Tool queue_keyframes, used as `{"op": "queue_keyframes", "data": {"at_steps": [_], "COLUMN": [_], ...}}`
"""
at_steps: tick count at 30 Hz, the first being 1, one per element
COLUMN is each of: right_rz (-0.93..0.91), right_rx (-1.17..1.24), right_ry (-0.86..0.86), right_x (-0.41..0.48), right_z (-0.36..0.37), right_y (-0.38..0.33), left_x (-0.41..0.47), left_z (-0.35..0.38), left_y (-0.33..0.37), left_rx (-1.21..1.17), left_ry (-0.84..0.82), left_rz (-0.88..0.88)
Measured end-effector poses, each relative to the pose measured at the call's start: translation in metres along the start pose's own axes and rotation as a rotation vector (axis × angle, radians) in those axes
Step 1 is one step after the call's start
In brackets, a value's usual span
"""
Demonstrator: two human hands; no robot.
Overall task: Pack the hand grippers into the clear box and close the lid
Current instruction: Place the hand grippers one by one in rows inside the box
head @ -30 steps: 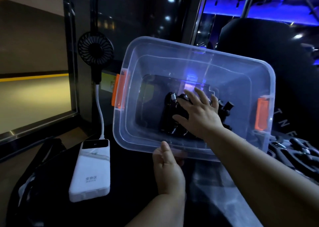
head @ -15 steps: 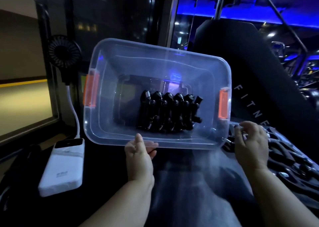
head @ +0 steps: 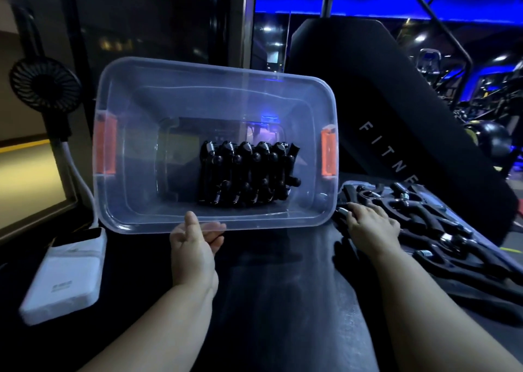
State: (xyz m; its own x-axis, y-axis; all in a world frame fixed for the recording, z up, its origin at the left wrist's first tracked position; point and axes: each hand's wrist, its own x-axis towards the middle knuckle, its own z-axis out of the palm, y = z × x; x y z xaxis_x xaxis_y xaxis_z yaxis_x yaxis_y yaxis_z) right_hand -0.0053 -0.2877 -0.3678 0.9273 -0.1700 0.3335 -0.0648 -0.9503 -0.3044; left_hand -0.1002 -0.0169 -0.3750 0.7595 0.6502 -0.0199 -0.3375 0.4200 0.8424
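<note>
Five or six grippers packed, more waiting beside the box

I am counting roughly that many packed grippers standing side by side in one tight black row, and they are filling the right half of the floor of the clear box. The left half is lying bare. The box is tipping its open mouth toward me, an orange latch is sitting on each short end, and nothing is covering it.

I am judging the step in hand to be fetching the next gripper. To do it well, I am wanting the fingers wrapping both handles of one gripper only and lifting it free of its tangled neighbours. It should then go against the left end of the row, facing the same way as the others. Meanwhile the box needs holding at a steady tilt so the row is not toppling.

The left hand is pinching the near rim, thumb over the edge and fingers curling underneath. The right hand is resting just outside the box's right corner on the loose grippers. Its fingers are bending over one with a shiny coil, but I cannot tell whether they are closing around it or only lying on it.

Those loose grippers are lying on a clear sheet, possibly the lid. Farther out, a white power bank and a black fan are sitting to the left, and a black padded bench is rising behind.
</note>
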Motion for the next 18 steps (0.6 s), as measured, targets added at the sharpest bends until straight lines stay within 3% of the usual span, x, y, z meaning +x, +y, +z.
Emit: {"op": "queue_keyframes", "data": {"at_steps": [7,18], "right_rz": [-0.003,0.010], "right_rx": [-0.151,-0.193], "right_ry": [-0.141,-0.089], "right_x": [0.0073,0.0017], "right_z": [0.0088,-0.0007], "right_y": [0.0018,0.0006], "left_x": [-0.0002,-0.0028], "left_z": [0.0016,0.0017], "left_y": [-0.0013,-0.0001], "left_rx": [0.001,0.009], "left_ry": [0.012,0.013], "left_rz": [0.000,-0.004]}}
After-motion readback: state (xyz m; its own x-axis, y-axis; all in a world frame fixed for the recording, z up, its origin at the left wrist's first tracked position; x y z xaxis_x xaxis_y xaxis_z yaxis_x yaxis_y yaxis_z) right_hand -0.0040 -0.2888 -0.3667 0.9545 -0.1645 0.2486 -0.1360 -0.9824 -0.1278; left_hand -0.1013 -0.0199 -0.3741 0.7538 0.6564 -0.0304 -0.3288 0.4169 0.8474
